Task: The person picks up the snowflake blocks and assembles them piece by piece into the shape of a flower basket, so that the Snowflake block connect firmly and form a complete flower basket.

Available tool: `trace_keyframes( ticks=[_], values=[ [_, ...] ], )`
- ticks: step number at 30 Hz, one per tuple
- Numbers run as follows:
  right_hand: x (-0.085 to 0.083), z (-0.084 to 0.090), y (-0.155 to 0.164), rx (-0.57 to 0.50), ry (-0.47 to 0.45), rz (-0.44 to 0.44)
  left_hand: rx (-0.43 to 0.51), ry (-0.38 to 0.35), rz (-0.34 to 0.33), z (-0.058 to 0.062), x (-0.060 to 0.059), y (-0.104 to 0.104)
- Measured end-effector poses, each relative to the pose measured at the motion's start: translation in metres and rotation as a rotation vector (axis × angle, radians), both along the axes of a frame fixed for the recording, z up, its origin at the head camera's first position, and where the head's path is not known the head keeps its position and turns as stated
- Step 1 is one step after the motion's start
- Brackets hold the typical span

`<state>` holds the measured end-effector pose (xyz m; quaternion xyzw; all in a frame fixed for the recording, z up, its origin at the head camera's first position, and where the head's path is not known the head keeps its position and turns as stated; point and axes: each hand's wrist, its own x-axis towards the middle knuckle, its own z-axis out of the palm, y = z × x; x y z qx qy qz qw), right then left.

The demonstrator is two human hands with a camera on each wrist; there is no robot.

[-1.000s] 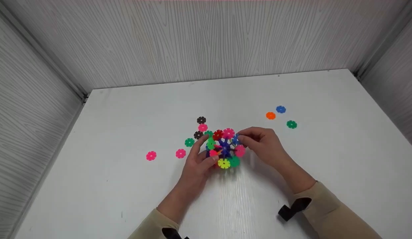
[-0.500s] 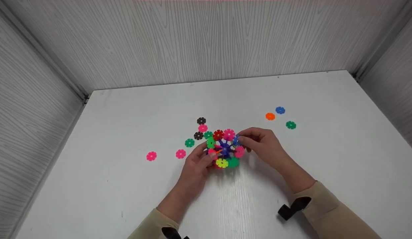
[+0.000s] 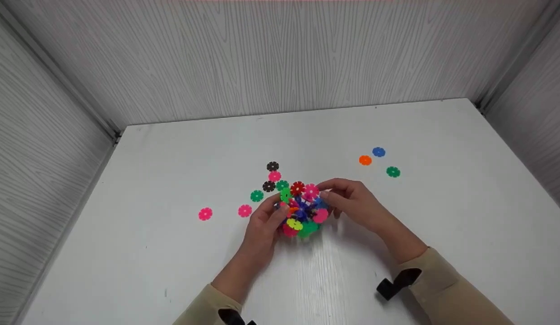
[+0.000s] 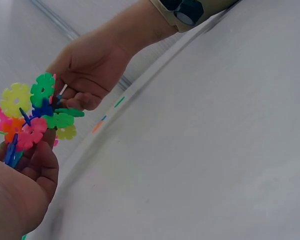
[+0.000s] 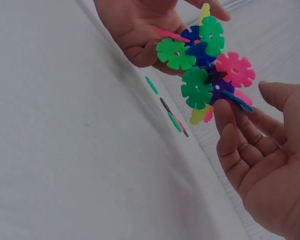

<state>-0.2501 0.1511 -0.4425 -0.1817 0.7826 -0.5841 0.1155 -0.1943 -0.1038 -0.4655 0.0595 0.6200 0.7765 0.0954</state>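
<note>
nearest, two beige sleeves, a black strap (image 3: 394, 283) on the right one. held between left hand (image 3: 266, 222) and right hand (image 3: 352, 203), just above the white table (image 3: 171, 271) near its middle: a ball of snapped-together plastic discs (image 3: 302, 210), many colours. left fingers curled round its left side, right fingertips (image 5: 225, 112) pinching its right side by a blue piece; in the wrist views, both sets of fingers bent about the cluster.

just behind the ball and half hidden by it, a small green disc (image 3: 282, 184). beside that, lying flat: a black disc (image 3: 268, 186), a teal disc (image 3: 256, 195), a pink disc (image 3: 274, 176), and a second black disc (image 3: 272, 166) farthest of that group. off to the left, well apart from the hands, two more pink ones (image 3: 245, 210) (image 3: 205, 214). farther right and back, an orange disc (image 3: 365, 160), a blue disc (image 3: 378, 151) and a green one (image 3: 393, 171), near each other. beyond, grey wood-grain walls (image 3: 280, 58) on three sides.

against the frame half a second back: ball turned and tilted, yellow and green pieces now lower toward the viewer, red and pink up top; left thumb shifted further onto it. loose discs unmoved.
</note>
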Motion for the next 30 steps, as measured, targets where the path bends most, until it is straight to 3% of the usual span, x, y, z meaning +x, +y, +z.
trace_keyframes(
  ticks=[4,8,12,17,24,30],
  values=[
    [0.0,-0.001,0.001,0.029,0.002,0.025,-0.163,0.002,0.032,0.001,-0.002,0.0],
    [-0.001,-0.001,0.004,0.045,-0.002,-0.02,-0.285,-0.035,0.062,0.004,-0.005,0.002],
    [-0.003,0.0,0.013,0.033,-0.023,-0.105,-0.26,-0.072,0.081,0.012,-0.007,0.005],
    [-0.009,-0.001,0.023,0.048,-0.049,-0.198,-0.283,-0.027,0.061,0.022,-0.017,0.011],
    [-0.014,-0.008,0.032,0.046,-0.089,-0.251,-0.268,-0.024,-0.026,0.021,-0.038,0.02],
    [-0.014,-0.01,0.039,0.021,-0.119,-0.289,-0.283,-0.053,-0.063,0.022,-0.046,0.033]
  ],
)
